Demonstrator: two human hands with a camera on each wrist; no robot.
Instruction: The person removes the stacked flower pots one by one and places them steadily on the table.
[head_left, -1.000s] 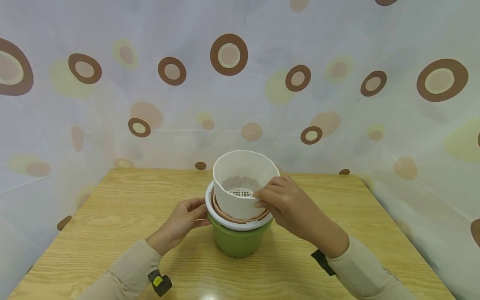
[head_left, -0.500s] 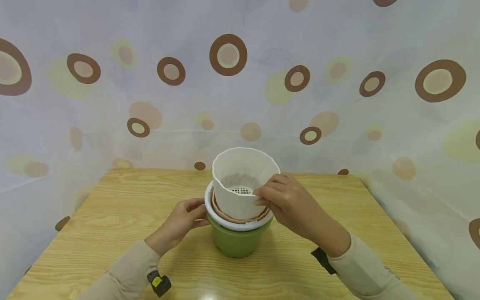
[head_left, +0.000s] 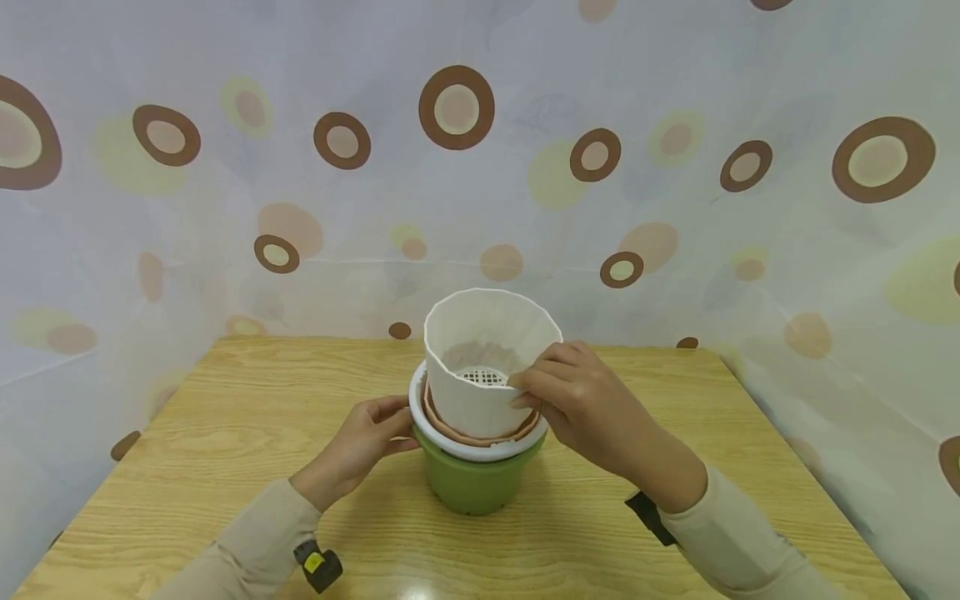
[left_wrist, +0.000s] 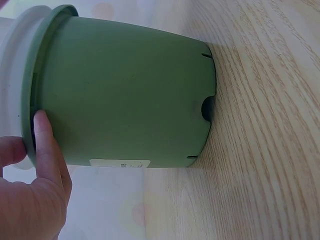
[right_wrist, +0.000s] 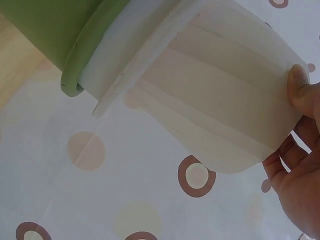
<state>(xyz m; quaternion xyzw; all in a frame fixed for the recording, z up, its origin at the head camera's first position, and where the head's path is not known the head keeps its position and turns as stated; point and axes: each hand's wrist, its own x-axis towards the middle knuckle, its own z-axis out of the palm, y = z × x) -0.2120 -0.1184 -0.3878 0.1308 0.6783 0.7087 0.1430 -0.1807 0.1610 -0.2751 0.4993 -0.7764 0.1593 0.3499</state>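
Note:
In the head view, a nest of flowerpots stands upright on the wooden table. The outermost is a green flowerpot (head_left: 476,487), with a white-rimmed pot (head_left: 480,452) inside it and a terracotta-coloured pot (head_left: 457,435) within that. Innermost, a white flowerpot (head_left: 468,407) with a grid of drainage holes sticks well up out of the stack; its lower part is hidden. My right hand (head_left: 581,408) pinches this white pot's near-right rim between thumb and fingers. At the stack's left, my left hand (head_left: 360,450) holds the green pot's rim, a finger pressed beneath it in the left wrist view.
The wooden table (head_left: 247,417) extends around the stack on every side. Behind and beside it hangs a pale curtain (head_left: 360,217) printed with brown rings. A white label (left_wrist: 120,163) is stuck on the green pot's side.
The white flowerpot has risen a little out of the stack, with my right hand moving up along with it. My left hand and the green pot stay where they were.

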